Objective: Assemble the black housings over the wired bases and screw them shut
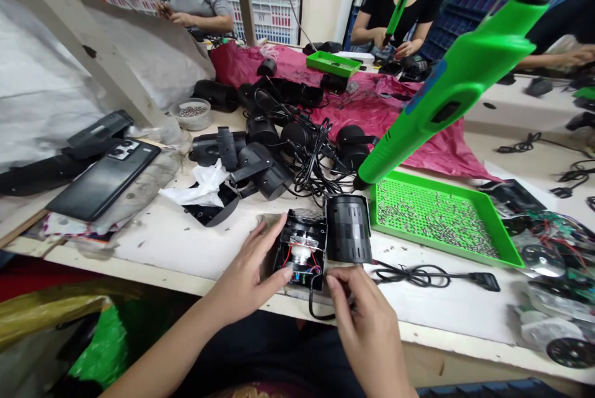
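Observation:
An open black device housing (302, 249) lies near the table's front edge, showing a clear lens at its far end, a white part, red wires and a small circuit board. My left hand (246, 268) grips its left side, with the thumb at the board's corner and the fingers stretched along the wall. Right beside it is the ribbed black cylindrical cover (348, 229). From the housing a black cable (317, 311) loops toward my right hand (362, 305), whose thumb and forefinger are pinched just below the cover. The cable appears to be in this pinch; the fingertips partly hide it.
A green electric screwdriver (427, 100) hangs over a green tray (506, 243) of screws. Black housings (264, 168) and tangled cables (311, 162) crowd the back. At left lies a phone (105, 178); a coiled plug cable (418, 274) lies right. Other people work across the table.

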Demonstrator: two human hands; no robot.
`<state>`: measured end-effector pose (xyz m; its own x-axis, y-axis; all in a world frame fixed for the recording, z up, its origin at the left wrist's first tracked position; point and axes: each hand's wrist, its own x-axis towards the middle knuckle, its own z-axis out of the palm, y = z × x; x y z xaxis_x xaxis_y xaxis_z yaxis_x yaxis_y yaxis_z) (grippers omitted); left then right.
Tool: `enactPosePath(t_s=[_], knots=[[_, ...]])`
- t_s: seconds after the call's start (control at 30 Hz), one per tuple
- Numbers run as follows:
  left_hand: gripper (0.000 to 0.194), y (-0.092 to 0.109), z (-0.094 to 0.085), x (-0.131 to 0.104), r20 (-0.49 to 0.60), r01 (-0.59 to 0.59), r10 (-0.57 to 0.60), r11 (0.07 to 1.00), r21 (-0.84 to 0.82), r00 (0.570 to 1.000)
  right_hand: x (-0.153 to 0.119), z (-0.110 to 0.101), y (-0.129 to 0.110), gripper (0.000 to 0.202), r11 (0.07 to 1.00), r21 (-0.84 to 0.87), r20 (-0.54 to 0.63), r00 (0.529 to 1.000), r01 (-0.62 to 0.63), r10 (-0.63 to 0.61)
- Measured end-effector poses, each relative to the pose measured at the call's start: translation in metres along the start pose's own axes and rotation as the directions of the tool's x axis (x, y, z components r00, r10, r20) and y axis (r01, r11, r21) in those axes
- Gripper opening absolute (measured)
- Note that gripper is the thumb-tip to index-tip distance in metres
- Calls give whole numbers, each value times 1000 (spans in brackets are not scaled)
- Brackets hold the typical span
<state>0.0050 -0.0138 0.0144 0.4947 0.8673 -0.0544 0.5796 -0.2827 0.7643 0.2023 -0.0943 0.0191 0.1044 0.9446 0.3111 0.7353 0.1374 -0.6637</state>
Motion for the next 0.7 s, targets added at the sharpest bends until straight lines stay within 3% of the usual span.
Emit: enactPosePath(t_s=[0.37, 0.5, 0.7], knots=[[73, -6, 5, -1, -26, 26, -28, 998, -65, 999, -3, 9, 1, 15, 996, -7, 31, 996, -88, 89], [73, -8, 6, -3, -42, -17, 16, 1000, -23, 999, -2, 11, 2, 18, 994, 5, 51, 993, -105, 104], [75, -6, 4, -6, -97, -128, 130, 991, 26, 987, 0, 10, 1, 16, 998, 51, 5, 999, -32, 32]])
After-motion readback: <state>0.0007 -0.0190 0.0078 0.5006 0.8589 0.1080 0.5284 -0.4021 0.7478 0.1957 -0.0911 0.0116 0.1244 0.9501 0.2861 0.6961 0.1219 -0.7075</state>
